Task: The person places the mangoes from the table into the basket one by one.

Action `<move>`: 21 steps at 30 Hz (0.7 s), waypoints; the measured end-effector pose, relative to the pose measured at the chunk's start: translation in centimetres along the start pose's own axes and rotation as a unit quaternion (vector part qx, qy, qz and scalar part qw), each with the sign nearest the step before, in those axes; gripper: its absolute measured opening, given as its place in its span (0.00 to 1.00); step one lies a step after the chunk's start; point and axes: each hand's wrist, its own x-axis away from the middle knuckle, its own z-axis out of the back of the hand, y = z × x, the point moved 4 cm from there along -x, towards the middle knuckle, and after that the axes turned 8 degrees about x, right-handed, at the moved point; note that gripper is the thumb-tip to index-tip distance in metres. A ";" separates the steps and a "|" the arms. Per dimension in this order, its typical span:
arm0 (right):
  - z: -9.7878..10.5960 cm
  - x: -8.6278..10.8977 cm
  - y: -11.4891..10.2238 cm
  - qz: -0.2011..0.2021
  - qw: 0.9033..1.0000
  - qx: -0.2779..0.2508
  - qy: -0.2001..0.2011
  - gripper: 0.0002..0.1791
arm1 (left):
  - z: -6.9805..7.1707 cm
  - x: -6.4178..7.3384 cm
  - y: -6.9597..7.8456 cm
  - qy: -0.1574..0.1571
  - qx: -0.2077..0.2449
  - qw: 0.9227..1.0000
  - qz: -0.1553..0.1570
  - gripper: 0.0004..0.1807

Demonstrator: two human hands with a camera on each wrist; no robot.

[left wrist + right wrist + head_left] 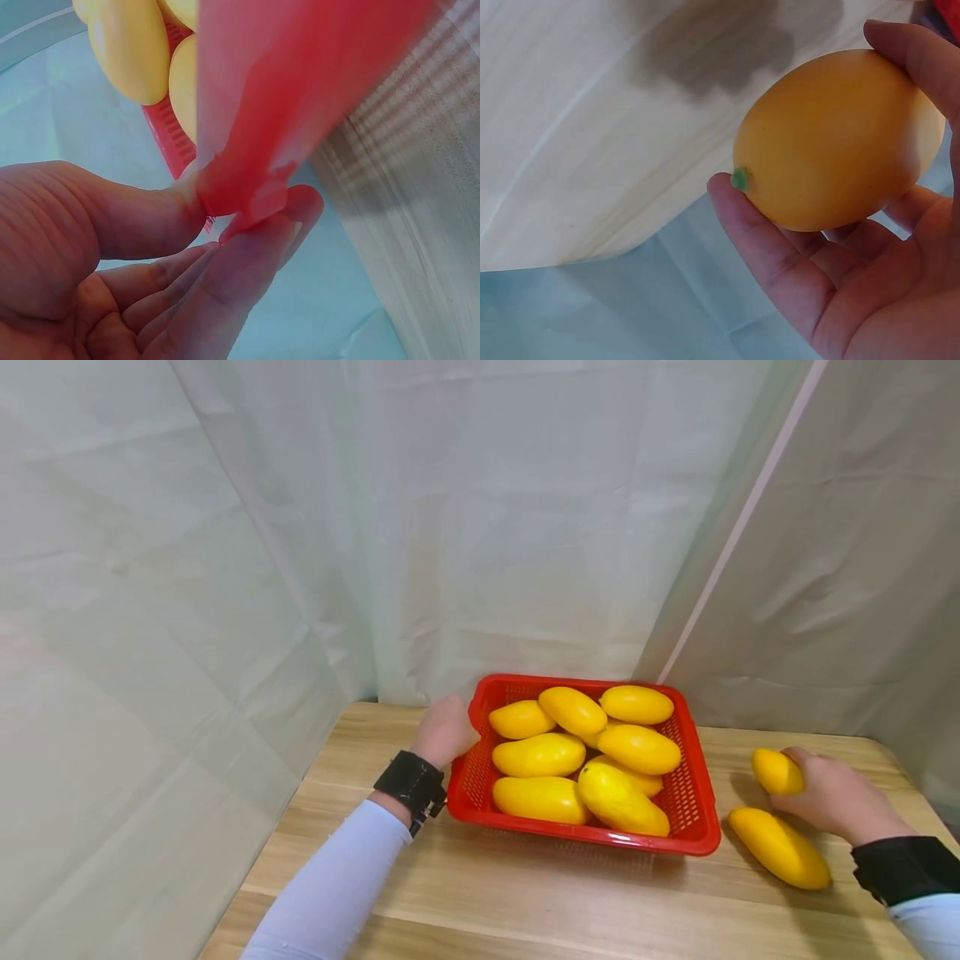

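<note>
A red plastic basket [577, 832] with perforated walls holds several yellow mangoes [538, 755]. At its left side my left hand [447, 731] grips the rim; in the left wrist view, thumb and fingers pinch the red rim [255, 172]. To the right of the basket, my right hand [836, 795] holds a mango [777, 772] above the table. The right wrist view shows that mango [840, 142] with a green stem tip, fingers and thumb curled round it. Another mango [780, 848] lies on the table just below this hand, apart from the basket.
The wooden table [525, 902] carries the basket near its back edge. Pale sheeting [510, 527] hangs behind the table and along its left side. Both wrists wear black bands [411, 783].
</note>
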 end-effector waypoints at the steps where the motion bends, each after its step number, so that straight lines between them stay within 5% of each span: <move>1: 0.1 -0.1 -0.3 0.003 1.000 -0.003 0.002 0.49 | 0.0 0.0 0.0 0.000 -0.001 1.000 0.000 0.07; 10: 2.0 -0.3 -3.9 0.030 0.999 -0.015 0.043 0.47 | -0.1 -0.2 -0.1 -0.001 -0.006 1.000 0.000 0.07; 21: 4.9 0.0 -9.1 0.064 0.987 -0.016 0.148 0.42 | -0.1 -0.2 -0.1 -0.007 -0.001 1.000 0.003 0.08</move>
